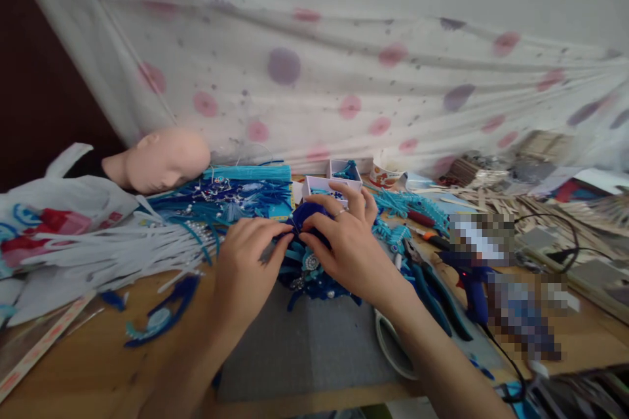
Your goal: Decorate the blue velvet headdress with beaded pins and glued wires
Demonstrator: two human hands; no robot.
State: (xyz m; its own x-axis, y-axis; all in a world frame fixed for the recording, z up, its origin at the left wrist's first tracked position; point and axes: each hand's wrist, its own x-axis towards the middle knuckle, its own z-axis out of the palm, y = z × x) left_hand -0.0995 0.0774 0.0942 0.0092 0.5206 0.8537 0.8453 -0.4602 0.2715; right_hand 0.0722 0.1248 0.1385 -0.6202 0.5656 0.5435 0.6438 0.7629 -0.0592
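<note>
A blue and turquoise ornament, dressed with beads and a pale round rosette, sits over a grey cutting mat in the head view. My left hand pinches at the ornament's upper edge, thumb and forefinger together. Opposite it, my right hand, with a ring on one finger, bends its fingers around the dark blue upper part. The fingertips of both hands nearly meet there. Whatever fine piece lies between them is too small to make out.
Pliers with teal handles and a blue glue gun with a cord lie at right. A pale scissors handle is under my right forearm. White strips and a mannequin head are at left; small boxes stand behind.
</note>
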